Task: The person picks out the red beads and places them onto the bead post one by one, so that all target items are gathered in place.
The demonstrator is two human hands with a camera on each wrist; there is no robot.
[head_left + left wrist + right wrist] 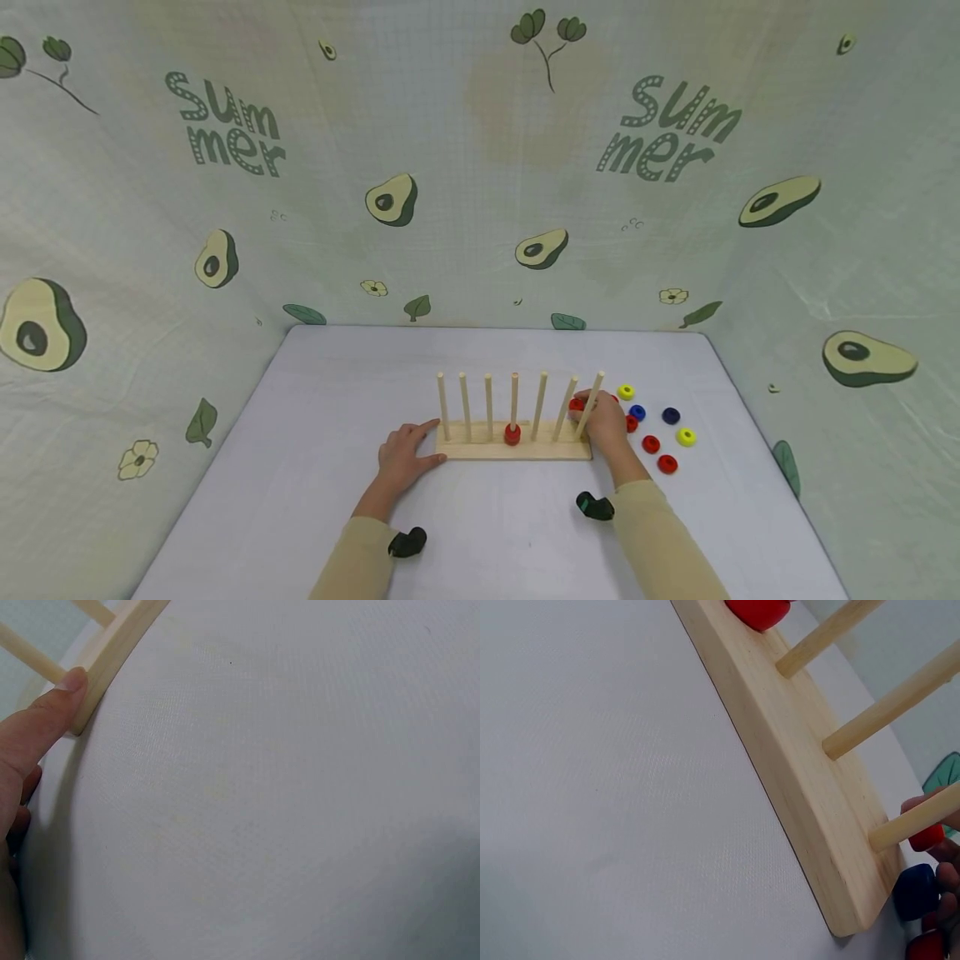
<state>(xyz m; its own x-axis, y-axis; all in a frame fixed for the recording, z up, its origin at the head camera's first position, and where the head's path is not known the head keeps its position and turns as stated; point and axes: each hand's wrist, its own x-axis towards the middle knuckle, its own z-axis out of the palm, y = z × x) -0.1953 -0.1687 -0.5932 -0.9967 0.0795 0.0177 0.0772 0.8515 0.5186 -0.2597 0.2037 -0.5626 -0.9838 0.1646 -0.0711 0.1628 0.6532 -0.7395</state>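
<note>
A wooden peg rack with a row of upright pegs lies across the table. Red beads sit on its middle peg. At the rack's left end rests my left hand, thumb and index finger spread straight against the corners; in the left wrist view the thumb presses on the base. My right hand is behind the rightmost peg and pinches a red bead, off the pegs. In the right wrist view, a dark blue bead shows beside the fingers; whether they touch it I cannot tell.
Loose beads lie right of the rack: yellow and blue near the hand, dark blue, another yellow and several red. A printed cloth hangs behind the white table.
</note>
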